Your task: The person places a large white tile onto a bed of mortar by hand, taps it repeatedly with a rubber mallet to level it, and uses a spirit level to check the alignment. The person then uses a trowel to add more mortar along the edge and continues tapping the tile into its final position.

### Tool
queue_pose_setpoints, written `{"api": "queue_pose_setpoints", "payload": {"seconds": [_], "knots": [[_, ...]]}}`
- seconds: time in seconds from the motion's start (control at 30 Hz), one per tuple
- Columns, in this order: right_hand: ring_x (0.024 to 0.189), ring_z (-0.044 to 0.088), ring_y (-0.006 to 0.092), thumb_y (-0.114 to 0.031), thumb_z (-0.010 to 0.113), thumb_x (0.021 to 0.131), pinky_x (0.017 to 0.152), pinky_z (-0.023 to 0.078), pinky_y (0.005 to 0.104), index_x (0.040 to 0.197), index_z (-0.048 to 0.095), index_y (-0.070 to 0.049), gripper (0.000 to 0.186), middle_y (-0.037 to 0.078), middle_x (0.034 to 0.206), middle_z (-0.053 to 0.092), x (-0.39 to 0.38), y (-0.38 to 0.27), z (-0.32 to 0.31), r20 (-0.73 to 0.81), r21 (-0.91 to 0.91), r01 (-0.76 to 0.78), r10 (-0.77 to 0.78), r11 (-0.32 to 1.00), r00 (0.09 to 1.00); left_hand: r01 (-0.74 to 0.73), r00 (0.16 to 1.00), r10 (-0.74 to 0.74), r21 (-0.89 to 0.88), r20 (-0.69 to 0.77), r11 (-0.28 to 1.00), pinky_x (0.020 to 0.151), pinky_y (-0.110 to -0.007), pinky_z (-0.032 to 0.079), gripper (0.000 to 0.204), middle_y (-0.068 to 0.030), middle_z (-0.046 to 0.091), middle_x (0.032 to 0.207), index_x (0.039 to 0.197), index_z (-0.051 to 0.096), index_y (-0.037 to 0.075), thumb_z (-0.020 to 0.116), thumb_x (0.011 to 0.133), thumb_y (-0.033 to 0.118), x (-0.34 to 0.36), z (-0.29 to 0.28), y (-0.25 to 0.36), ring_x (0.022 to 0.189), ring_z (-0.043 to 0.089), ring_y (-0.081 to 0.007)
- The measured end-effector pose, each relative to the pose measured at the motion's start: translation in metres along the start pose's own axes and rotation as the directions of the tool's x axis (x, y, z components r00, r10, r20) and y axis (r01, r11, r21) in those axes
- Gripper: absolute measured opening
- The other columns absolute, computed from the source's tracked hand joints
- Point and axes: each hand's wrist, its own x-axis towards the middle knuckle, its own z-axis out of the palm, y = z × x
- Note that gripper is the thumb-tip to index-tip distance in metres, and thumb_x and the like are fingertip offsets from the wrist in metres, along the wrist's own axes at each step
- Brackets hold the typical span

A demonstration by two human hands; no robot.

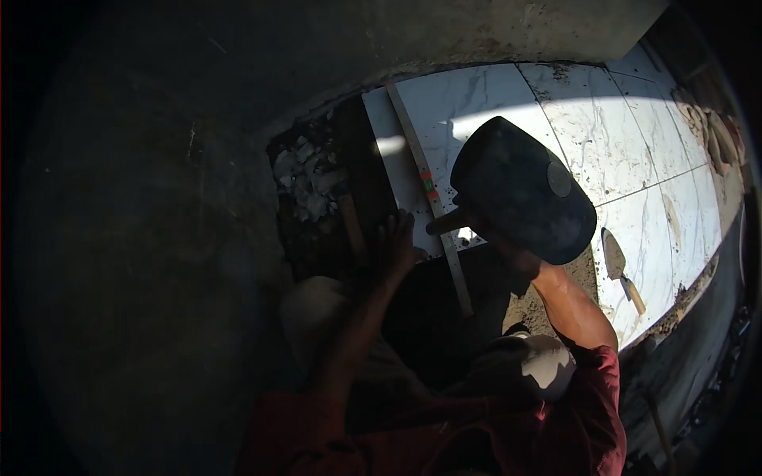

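Note:
A large dark rubber mallet point(524, 190) is raised close to the camera. My right hand point(520, 258) grips its handle, mostly hidden behind the head, with the wooden handle end sticking out to the left. In shadow, my left hand point(398, 246) holds nothing, its fingers apart at the left front corner of a white marbled tile point(484, 91). A long straight spirit level point(409, 136) with a green vial lies across that tile and overhangs its near edge. Left of my left hand is a hammer point(352, 222) with a wooden handle.
Broken pale chunks point(305, 178) lie on dark ground beside the wall point(190, 174). Other laid tiles point(599, 131) stretch right. A trowel point(613, 258) with a wooden handle rests on one. Sandy mortar point(536, 309) shows near my right knee.

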Motion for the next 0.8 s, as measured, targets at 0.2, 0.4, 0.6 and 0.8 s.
{"api": "queue_pose_setpoints", "payload": {"seconds": [0.2, 0.4, 0.6, 0.8], "knots": [[0.112, 0.059, 0.0221, -0.006, 0.06, 0.091, 0.093, 0.047, 0.0339, 0.121, 0.063, -0.006, 0.03, 0.01, 0.123, 0.063, -0.009, 0.103, 0.04, 0.126, -0.028, -0.187, 0.189, 0.982, 0.974, -0.119, 0.991, 0.118, 0.008, 0.064, 0.993, 0.113, -0.057, 0.023, 0.088, -0.0147, 0.032, 0.152, 0.144, 0.036, 0.008, 0.081, 0.069, 0.017, 0.012, 0.005, -0.002, 0.14, 0.029, -0.0401], [0.11, 0.059, 0.0221, -0.008, 0.06, 0.092, 0.092, 0.048, 0.0342, 0.119, 0.064, -0.006, 0.028, 0.01, 0.121, 0.064, -0.006, 0.138, 0.065, 0.129, -0.095, -0.177, 0.189, 0.98, 0.974, -0.234, 0.969, 0.237, 0.053, -0.064, 0.971, 0.109, -0.059, 0.028, 0.083, -0.0153, 0.034, 0.15, 0.144, 0.038, 0.01, 0.075, 0.07, 0.011, 0.011, 0.018, -0.024, 0.134, 0.037, -0.0397], [0.108, 0.06, 0.0222, -0.01, 0.061, 0.092, 0.091, 0.048, 0.0344, 0.118, 0.064, -0.007, 0.027, 0.01, 0.119, 0.064, -0.008, 0.15, 0.064, 0.122, -0.145, -0.186, 0.204, 0.972, 0.971, -0.251, 0.956, 0.269, 0.151, -0.115, 0.956, 0.109, -0.061, 0.028, 0.076, -0.0144, 0.037, 0.149, 0.144, 0.038, 0.01, 0.072, 0.077, 0.018, 0.012, 0.026, -0.026, 0.137, 0.034, -0.0402], [0.107, 0.061, 0.0222, -0.011, 0.061, 0.092, 0.089, 0.048, 0.0347, 0.117, 0.065, -0.007, 0.026, 0.01, 0.117, 0.065, -0.006, 0.148, 0.066, 0.111, -0.145, -0.151, 0.168, 0.978, 0.98, -0.27, 0.956, 0.279, 0.105, -0.09, 0.957, 0.111, -0.061, 0.025, 0.075, -0.0161, 0.034, 0.151, 0.146, 0.035, 0.009, 0.068, 0.082, 0.029, 0.021, 0.033, -0.035, 0.138, 0.032, -0.0416]]}}
